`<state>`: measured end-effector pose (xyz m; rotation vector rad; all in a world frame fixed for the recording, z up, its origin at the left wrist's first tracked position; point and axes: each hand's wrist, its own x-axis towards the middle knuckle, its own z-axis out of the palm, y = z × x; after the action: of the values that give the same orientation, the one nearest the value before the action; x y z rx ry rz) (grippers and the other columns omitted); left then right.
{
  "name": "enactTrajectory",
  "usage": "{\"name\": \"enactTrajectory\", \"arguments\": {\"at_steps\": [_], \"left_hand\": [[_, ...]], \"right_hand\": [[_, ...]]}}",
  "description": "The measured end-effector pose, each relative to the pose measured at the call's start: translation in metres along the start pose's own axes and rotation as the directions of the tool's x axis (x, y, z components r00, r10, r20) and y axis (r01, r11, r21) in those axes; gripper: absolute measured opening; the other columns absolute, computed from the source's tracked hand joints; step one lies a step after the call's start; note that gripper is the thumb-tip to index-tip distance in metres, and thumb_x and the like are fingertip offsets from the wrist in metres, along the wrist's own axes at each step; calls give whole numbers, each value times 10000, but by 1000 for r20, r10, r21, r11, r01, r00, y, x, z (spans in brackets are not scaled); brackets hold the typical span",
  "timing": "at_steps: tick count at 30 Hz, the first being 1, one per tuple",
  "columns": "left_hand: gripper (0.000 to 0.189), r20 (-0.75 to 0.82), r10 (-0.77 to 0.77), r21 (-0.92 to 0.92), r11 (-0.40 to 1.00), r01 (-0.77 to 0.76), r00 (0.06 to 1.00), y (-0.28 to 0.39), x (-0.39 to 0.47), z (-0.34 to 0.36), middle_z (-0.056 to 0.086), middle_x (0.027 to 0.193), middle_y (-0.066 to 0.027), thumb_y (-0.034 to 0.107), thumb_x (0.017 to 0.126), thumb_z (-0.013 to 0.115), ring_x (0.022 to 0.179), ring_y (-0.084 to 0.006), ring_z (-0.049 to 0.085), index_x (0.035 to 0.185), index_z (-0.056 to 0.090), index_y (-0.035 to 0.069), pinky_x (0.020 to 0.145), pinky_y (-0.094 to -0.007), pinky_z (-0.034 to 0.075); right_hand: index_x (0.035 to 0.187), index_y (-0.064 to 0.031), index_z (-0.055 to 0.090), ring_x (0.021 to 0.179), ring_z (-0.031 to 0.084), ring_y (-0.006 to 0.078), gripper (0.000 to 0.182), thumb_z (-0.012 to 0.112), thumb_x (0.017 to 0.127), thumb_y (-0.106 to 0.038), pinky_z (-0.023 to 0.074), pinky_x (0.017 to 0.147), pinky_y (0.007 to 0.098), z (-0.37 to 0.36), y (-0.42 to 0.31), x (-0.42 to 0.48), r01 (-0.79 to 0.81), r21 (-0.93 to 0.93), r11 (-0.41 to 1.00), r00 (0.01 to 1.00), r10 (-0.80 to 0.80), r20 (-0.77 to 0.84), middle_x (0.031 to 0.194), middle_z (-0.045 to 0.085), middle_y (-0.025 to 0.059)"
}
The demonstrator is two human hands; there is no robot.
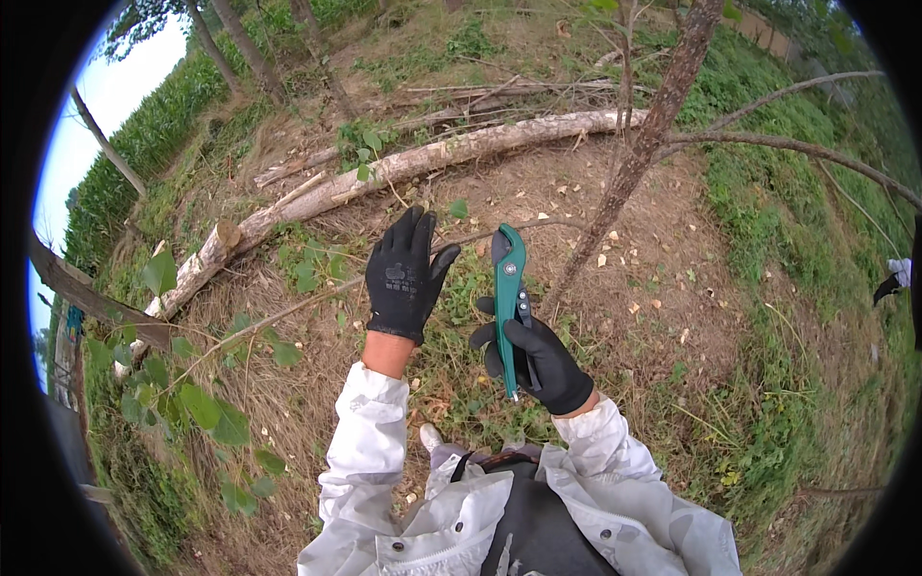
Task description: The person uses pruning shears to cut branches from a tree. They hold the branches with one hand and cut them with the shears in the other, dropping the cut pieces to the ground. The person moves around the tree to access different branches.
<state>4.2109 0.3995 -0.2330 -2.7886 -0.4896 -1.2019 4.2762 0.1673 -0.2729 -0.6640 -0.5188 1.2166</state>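
Observation:
My left hand, in a black coated work glove, is stretched out palm down with the thumb apart from the fingers. Behind it runs a thin leafy branch, leading from the slanting trunk of a young tree on the right. Whether the glove touches this branch is hidden. My right hand, also gloved in black, holds a green hand cutter upright by its handles. The cutter's dark blade lies against the curved green jaw at the top, level with the left thumb.
A felled, pale-barked log stretches across the ground ahead, with cut branches beyond it. Green leaves hang at lower left. Bare limbs reach rightward from the tree. Wood chips dot the dry grass. At the far right a black-and-white object is partly visible.

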Motion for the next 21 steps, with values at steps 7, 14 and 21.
{"name": "enactTrajectory", "arguments": {"at_steps": [7,14,21], "left_hand": [[341,66,-97,-32,994,100,993,6,2,-4,701,1113,-111,289,984,683,949,-330,700,1286,670,131,786,-422,573],[304,41,-83,-38,996,85,996,10,-12,-5,704,1028,-100,262,998,651,883,-326,695,1279,674,148,747,-431,563],[309,56,-38,-28,999,40,998,14,-22,-8,712,994,-89,244,991,658,853,-311,694,1286,677,155,725,-420,553]], "right_hand": [[1539,-67,408,1319,605,294,560,569,1054,-295,555,955,413,16,12,3,13,9,1000,999,-13,30,1490,565,160],[1530,-73,418,1315,605,276,519,542,1072,-283,545,973,420,20,13,14,28,55,998,999,-30,38,1486,570,144],[1512,-52,461,1214,650,267,516,566,1065,-287,522,996,432,12,23,15,-5,53,999,993,11,-121,1355,650,129]]}}
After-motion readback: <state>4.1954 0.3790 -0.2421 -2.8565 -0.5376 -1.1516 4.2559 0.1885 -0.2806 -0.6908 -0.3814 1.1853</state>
